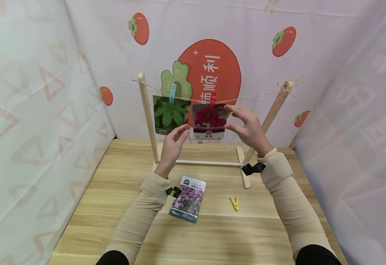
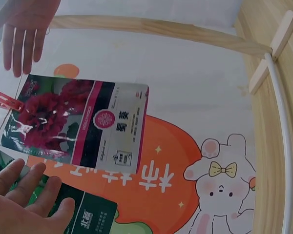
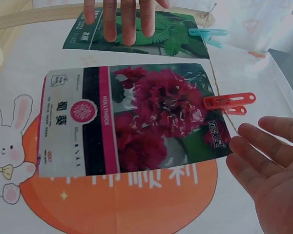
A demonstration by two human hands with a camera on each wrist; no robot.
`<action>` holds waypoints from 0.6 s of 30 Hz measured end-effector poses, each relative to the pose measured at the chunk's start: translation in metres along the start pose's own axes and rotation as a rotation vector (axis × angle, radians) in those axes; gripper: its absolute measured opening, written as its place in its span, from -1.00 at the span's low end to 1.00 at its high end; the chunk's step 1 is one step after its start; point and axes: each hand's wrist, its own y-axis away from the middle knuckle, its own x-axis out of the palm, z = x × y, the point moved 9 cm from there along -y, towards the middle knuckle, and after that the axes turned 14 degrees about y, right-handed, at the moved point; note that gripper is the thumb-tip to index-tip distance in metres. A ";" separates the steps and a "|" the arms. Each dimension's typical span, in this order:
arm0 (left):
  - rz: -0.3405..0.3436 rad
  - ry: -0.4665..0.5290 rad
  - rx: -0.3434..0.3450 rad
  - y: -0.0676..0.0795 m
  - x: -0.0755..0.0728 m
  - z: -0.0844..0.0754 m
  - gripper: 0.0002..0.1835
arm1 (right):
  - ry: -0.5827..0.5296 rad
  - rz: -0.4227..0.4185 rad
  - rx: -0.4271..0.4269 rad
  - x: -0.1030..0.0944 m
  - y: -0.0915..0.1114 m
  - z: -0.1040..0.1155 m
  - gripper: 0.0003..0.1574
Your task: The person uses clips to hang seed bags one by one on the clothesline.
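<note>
Though partly behind fingers (image 3: 129, 27), green packet (image 3: 171, 39) (blue clip (image 3: 207, 32)).

Light is thrown back in bright patches by the glossy, plastic-looking film of the hollyhock packet (image 3: 129, 119), and hard, smooth plastic is shown by the red clip (image 3: 229, 101), the blue clip (image 1: 172, 93) and the yellow clip (image 1: 236, 207). Rough fibre is seen in the twine (image 1: 252, 96), smooth wood in the posts (image 1: 149, 119), visible grain across the worktop (image 1: 262, 235), and matt cloth in the sleeves (image 1: 292, 198).
</note>
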 end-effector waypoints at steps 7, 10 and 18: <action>0.015 -0.030 -0.047 0.003 -0.005 0.005 -0.56 | -0.013 0.007 0.024 0.007 0.017 -0.010 -0.31; 0.021 -0.028 -0.065 0.004 -0.008 0.007 -0.52 | -0.035 0.000 0.036 0.010 0.024 -0.014 -0.28; 0.016 -0.068 -0.095 0.007 -0.017 0.014 -0.50 | -0.067 0.004 0.088 0.021 0.035 -0.020 0.08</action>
